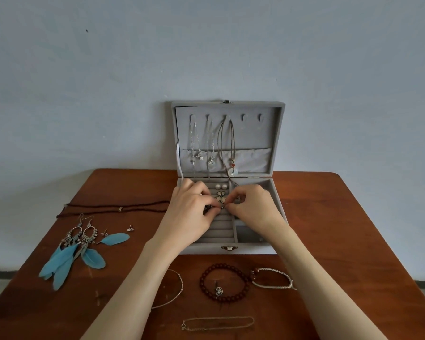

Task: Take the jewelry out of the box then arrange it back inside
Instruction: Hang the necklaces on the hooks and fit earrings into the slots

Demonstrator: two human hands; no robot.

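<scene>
A grey velvet jewelry box (275,133) stands open at the back middle of the table. Three necklaces (227,143) hang from hooks inside its lid. Both hands are over the box's ring rolls. My left hand (194,204) and my right hand (253,204) meet at the fingertips and pinch a small dark earring (221,206) between them. Two pearl studs (220,186) and a pair of pale drop earrings (220,196) sit in the rolls just behind the fingers. The right compartments are partly hidden by my right hand.
On the brown table (341,217): blue feather earrings (74,253), small studs (130,228) and a dark bead necklace (113,208) at left. In front of the box lie a red bead bracelet (223,282), a braided bracelet (272,278), a thin bangle (177,288) and a chain (217,323).
</scene>
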